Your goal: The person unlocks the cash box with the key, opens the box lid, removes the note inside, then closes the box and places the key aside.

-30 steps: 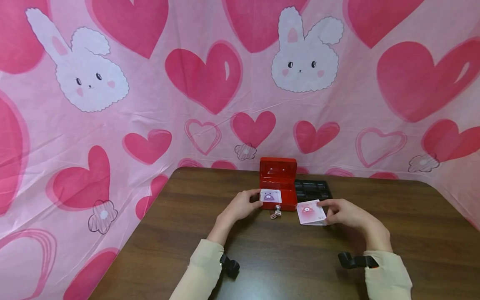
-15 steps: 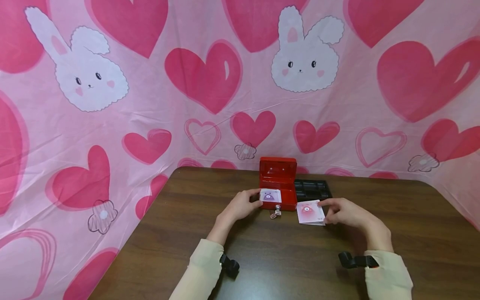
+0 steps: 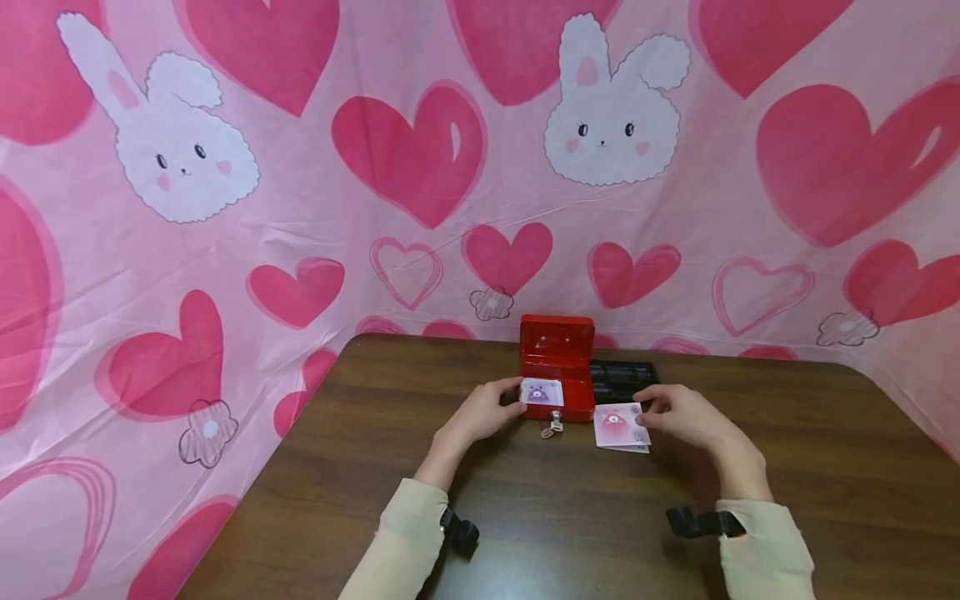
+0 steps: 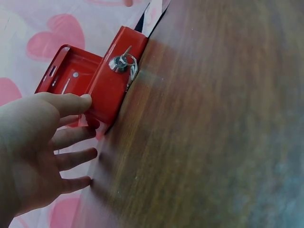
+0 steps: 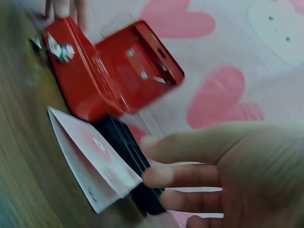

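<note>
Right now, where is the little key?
In the head view the key hangs from the lock on the front of the open red box, mid-table, between the left hand and the stack of pink cards.

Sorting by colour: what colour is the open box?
Red box, clearest in the left wrist view.

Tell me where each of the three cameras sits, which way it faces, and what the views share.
Head: above the table, facing forward and down; both sleeves, left hand and right hand show.
Left wrist: low by the left hand, looking along the wood at the red box and its key.
Right wrist: behind the right hand's fingers, facing the red box, the pink cards and a black tray.
All three share the red box.
</note>
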### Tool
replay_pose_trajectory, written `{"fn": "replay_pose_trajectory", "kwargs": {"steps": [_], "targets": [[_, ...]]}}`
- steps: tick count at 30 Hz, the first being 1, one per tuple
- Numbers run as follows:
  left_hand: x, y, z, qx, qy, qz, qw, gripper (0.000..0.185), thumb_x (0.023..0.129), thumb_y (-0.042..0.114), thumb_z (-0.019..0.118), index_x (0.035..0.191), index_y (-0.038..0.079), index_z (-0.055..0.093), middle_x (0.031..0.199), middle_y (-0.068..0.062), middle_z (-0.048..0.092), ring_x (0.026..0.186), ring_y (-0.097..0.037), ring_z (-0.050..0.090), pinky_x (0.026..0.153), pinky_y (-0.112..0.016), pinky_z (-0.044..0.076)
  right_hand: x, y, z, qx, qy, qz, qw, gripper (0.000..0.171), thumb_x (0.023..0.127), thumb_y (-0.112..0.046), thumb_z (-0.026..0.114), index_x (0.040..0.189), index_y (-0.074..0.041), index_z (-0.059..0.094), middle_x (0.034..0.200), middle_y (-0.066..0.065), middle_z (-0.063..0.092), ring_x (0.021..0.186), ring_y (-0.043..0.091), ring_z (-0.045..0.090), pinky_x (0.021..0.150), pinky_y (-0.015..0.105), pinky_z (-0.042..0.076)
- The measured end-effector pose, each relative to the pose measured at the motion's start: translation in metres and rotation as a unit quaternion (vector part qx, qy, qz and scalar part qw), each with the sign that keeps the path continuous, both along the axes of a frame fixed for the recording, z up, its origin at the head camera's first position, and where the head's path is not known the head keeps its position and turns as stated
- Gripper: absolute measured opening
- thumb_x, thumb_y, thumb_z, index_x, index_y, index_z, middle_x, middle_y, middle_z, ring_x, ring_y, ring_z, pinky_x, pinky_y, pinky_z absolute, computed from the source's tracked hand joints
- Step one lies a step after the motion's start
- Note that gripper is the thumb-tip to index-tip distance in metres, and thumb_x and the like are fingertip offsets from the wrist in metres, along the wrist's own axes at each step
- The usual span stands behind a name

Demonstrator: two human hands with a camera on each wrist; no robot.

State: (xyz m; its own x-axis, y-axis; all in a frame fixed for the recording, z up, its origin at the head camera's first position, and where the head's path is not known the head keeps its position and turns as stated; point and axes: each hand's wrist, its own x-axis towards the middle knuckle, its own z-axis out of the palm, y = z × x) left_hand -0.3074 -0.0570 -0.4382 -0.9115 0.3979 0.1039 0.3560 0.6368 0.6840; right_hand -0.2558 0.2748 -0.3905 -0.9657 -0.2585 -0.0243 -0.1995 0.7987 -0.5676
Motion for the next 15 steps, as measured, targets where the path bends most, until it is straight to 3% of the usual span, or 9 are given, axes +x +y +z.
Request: {"fn": "replay_pose_trajectory", "kwargs": {"steps": [4,15], "targets": [[0.001,-0.001,0.001,-0.004,-0.004,0.002,1.0,0.054,0.095,0.032,0.065,0.144,0.014,0.053,0.142,-0.008,0.059,0.13,-0.025,0.056,0.109,-0.049,0.044,-0.002,-0.013,0.001,0.001,0.053,-0.008,0.999,0.037,0.09,-0.019,0.068,0.121,0.001,0.066,0.083,0.003,0.068,0.073,0.016,0.055,0.066,0.031,0.047],[0.005,-0.004,0.002,-0.016,-0.015,0.007,0.9997,0.054,0.096,0.035,0.064,0.145,0.016,0.053,0.143,-0.006,0.058,0.128,-0.024,0.057,0.108,-0.047,0.045,-0.004,-0.046,-0.004,-0.021,0.106,-0.033,0.994,0.032,0.091,-0.018,0.068,0.118,-0.002,0.068,0.083,0.003,0.068,0.073,0.016,0.055,0.069,0.031,0.048]]}}
